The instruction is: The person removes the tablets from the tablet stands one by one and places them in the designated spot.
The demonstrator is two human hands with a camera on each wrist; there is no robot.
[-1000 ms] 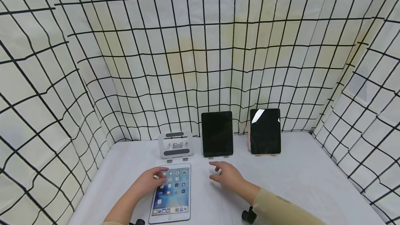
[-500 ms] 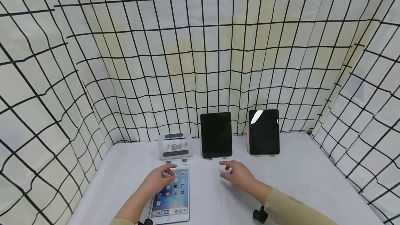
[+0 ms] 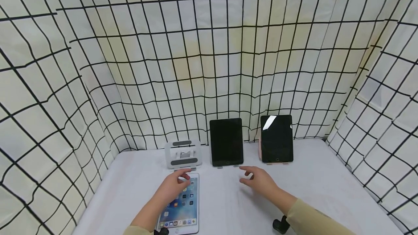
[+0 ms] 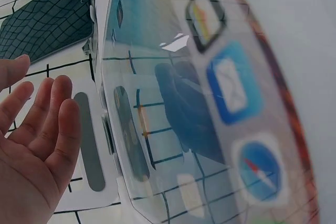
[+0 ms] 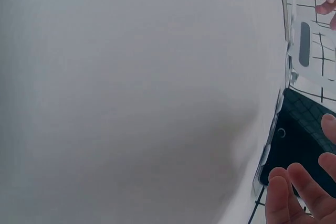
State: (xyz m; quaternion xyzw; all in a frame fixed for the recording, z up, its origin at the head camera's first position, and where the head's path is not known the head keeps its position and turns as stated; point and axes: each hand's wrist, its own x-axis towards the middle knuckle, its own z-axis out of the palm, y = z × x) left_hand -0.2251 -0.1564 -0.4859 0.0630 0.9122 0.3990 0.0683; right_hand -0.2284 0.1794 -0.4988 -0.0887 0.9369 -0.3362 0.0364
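The white tablet (image 3: pixel 185 209) lies before the clear stand (image 3: pixel 184 162), its upper left hidden by the relaxed left hand (image 3: pixel 173 187), which holds nothing. Right of the stand, the right hand (image 3: pixel 259 181) hangs loose and unladen, some fingers hidden from the head view.

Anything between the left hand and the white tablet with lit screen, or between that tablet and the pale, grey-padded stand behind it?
Nothing visible separates the left hand and the white tablet. Toward the pale stand, only that hand's fingers reach across the tablet's far edge in the head view.
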